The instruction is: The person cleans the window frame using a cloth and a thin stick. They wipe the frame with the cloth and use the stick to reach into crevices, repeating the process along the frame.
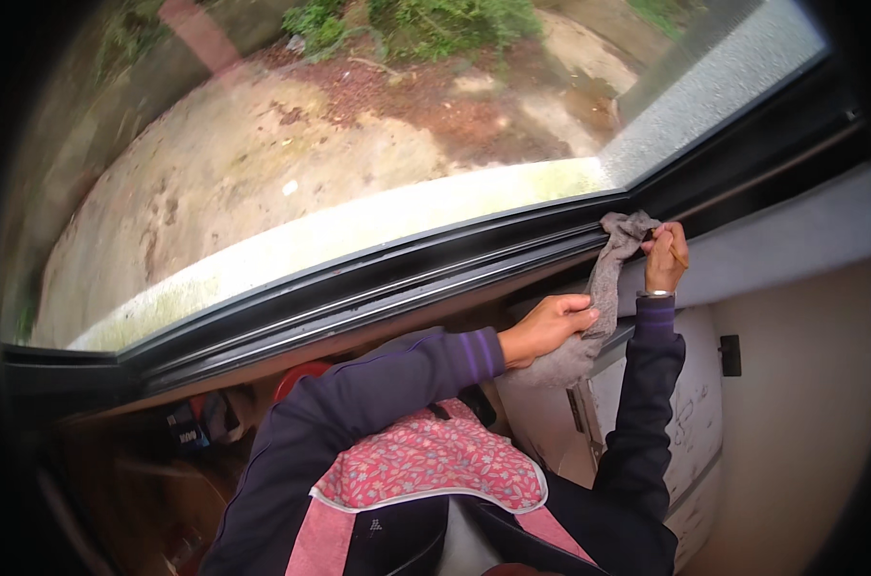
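A damp-looking grey cloth point(604, 288) hangs from the right part of the black window track point(407, 278) down toward my body. My left hand point(548, 329) is closed on the middle of the cloth, thumb on top. At the cloth's bunched upper end, my right hand point(664, 257) is closed in a pinch beside the track. A thin tan stick point(681, 257) seems to show between its fingers, pointing at the cloth; its tip is hard to make out. The cloth's lower end drops below my left hand.
Beyond the track is the window glass point(291, 221), with concrete ground and green plants outside. A grey padded-looking ledge point(791, 230) runs along the right. Below the sill at left are a red round thing point(299, 377) and a dark blue box point(188, 425). A white cabinet-like surface point(690, 403) stands at right.
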Demonstrator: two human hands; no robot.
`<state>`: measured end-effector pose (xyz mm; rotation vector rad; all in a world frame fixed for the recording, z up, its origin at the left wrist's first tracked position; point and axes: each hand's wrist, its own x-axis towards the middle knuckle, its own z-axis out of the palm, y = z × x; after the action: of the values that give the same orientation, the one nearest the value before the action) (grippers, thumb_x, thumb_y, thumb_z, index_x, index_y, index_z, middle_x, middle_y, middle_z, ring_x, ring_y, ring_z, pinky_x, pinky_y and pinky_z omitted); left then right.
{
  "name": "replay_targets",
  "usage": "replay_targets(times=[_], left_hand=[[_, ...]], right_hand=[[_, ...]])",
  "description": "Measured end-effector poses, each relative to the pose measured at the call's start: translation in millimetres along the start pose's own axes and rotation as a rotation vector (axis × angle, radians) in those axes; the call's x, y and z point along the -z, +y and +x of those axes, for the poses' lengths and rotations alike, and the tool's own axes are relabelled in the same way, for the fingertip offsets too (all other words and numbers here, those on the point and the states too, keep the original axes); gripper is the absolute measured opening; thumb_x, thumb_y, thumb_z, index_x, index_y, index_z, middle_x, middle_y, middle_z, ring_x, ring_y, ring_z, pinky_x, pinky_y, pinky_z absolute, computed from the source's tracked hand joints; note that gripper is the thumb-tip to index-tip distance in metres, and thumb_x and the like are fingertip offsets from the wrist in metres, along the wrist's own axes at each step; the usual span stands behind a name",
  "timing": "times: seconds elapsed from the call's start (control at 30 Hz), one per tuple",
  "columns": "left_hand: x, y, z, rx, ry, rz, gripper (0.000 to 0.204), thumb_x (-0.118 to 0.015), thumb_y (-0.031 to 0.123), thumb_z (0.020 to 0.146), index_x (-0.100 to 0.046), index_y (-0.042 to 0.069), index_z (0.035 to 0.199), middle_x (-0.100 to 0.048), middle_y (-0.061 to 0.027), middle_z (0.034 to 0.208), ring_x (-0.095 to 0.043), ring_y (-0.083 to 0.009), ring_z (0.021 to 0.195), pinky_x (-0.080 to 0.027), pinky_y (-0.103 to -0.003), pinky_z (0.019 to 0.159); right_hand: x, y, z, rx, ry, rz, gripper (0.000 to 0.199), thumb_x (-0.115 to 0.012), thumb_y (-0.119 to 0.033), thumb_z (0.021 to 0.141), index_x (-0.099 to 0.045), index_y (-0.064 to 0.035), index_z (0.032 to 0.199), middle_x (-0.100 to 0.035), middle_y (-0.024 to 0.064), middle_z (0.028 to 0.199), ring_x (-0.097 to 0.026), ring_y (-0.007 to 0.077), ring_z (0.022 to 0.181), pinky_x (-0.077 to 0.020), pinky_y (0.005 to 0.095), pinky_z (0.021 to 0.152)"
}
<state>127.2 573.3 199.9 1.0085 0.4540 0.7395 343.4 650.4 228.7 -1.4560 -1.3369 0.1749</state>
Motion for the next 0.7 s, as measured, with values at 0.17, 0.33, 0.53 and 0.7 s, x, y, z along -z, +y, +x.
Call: replay_targets(times=[0.17,0.33,0.53,0.7], left_hand=[[13,-5,-13,0.061,0.041,-0.061,0.026,-0.052,0.021,0.091,-0.048,0.006,0.069,-0.04,0.0062,0.067,-0.035,-0.0044,0.065,-0.033,-0.022,0.06],[34,6,-34,-0.043,0.129,-0.149,0.024,-0.052,0.02,0.091,-0.053,0.005,0.072,-0.044,0.0054,0.068,-0.038,-0.0055,0.067,-0.035,-0.023,0.065],[69,-2,-85,0.073,0.33,-0.148,0.018,-0.053,0.017,0.09,-0.063,0.004,0.082,-0.054,0.0051,0.077,-0.044,-0.006,0.073,-0.037,-0.022,0.071],[103,18,-183,0.037,0.458,-0.087,0.023,-0.058,0.024,0.089,-0.065,0.003,0.093,-0.059,0.0034,0.089,-0.048,-0.0065,0.085,-0.038,-0.023,0.081]], right_hand=[[-25,-33,7,0.26,-0.177,-0.861,0.016,-0.047,-0.021,0.084,-0.054,-0.0082,0.077,-0.06,0.0207,0.071,-0.058,0.0427,0.072,-0.0446,0.0504,0.06],[-53,-10,6,0.409,-0.345,-0.878,0.014,-0.058,-0.018,0.075,-0.054,-0.0042,0.072,-0.061,0.0197,0.069,-0.058,0.0418,0.068,-0.0443,0.0513,0.06],[-75,-23,-26,0.498,-0.356,-0.982,0.012,-0.059,-0.019,0.073,-0.058,-0.0074,0.074,-0.061,0.0178,0.063,-0.06,0.0388,0.062,-0.0459,0.0484,0.058],[-109,-84,-78,0.647,-0.513,-0.898,0.009,-0.059,-0.014,0.071,-0.056,-0.0075,0.066,-0.059,0.0175,0.058,-0.059,0.035,0.054,-0.0446,0.0448,0.051]])
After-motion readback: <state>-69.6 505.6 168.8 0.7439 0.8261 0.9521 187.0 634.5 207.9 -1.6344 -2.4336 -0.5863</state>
